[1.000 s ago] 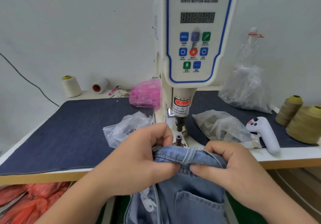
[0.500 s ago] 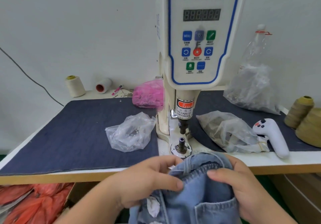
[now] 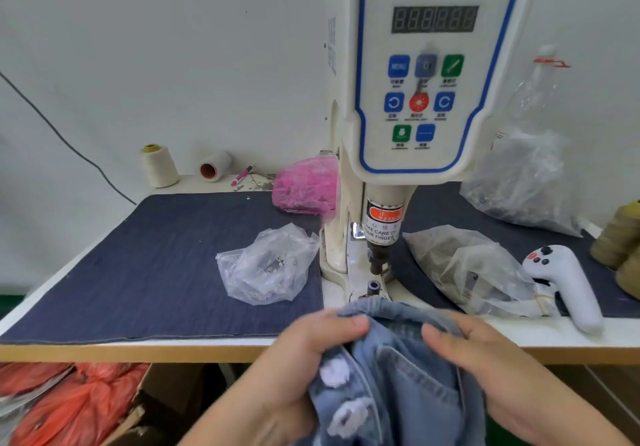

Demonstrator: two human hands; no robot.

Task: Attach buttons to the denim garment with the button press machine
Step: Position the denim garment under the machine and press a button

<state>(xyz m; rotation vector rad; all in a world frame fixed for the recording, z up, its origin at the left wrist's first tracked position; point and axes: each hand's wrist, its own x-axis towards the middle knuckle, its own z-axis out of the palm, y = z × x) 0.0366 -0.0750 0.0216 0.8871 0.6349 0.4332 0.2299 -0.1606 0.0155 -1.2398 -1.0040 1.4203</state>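
From the head camera, the top of the button press machine is cut off by the upper edge, so the first line of its label is lost, and the whole picture is slightly blurred. Both forearms and the lower part of the denim garment run out of the bottom edge. The contents of the clear plastic bag left of the machine and of the crumpled bag on its right are too small and hazy to name. The left hand grips the garment's bunched upper edge, fingers curled over the cloth with the thumb lying across the top fold; its fingertips are buried in the fabric. The right hand holds the same edge from the other side, thumb on top and the other fingers wrapped behind the denim, out of sight. The garment sits at the near edge of the table, its folded edge just in front of the lower die post, apart from it. A white handheld controller lies on the dark blue mat to the right, and thread cones are cut off by the right edge.
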